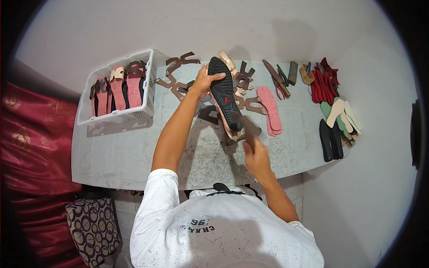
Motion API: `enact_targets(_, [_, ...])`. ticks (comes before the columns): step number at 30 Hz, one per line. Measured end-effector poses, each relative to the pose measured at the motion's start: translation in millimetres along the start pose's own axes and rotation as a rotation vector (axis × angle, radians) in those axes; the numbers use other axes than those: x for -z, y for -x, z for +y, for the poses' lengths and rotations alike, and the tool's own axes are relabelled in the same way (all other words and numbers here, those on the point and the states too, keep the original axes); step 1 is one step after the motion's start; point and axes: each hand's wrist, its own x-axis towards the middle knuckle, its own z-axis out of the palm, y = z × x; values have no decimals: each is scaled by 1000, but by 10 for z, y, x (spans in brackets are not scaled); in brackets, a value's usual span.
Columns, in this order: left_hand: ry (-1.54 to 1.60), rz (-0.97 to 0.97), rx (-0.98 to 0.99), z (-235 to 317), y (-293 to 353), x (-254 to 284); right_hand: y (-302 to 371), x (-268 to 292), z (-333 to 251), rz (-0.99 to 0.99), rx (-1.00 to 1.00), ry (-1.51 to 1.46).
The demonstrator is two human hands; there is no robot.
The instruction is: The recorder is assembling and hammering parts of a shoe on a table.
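My left hand [203, 82] is closed round the toe end of a sandal [222, 89], thumb across its black ridged outsole, which faces up. A strip of pink shows along the sandal's edge. In my right hand [258, 161] is a hammer [251, 127], smeared by motion. Its head is beside the heel end of the outsole; whether the two touch I cannot tell. Under the heel is a small support [232, 142], mostly hidden. Brown strap pieces [178, 85] lie scattered behind and left of the sandal. Just right of it rest pink insoles [270, 110].
A white plastic basket [85, 117] of pink-and-brown sandals stands at the table's left. Toward the back right lie pliers [279, 91], a grey block [293, 73] and red strap pieces [324, 85]. Black soles [330, 140] and pale insole shapes [336, 113] sit near the right edge.
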Motion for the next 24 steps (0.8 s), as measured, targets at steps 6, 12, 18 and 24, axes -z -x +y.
enact_targets(6, [-19, -3, -15, 13, 40, 23, -105, 137, -33, -204, -214, 70])
enact_targets(12, [-9, 1, -20, 39, 48, 104, -106, 378, -356, -116, -172, -169])
enact_targets(18, [-26, 48, -1, 16, 49, 191, 98, -77, 147, -103, -175, 55])
enact_targets(24, [-7, 108, 3, -23, 127, 224, -60, 193, -66, -175, -233, -11])
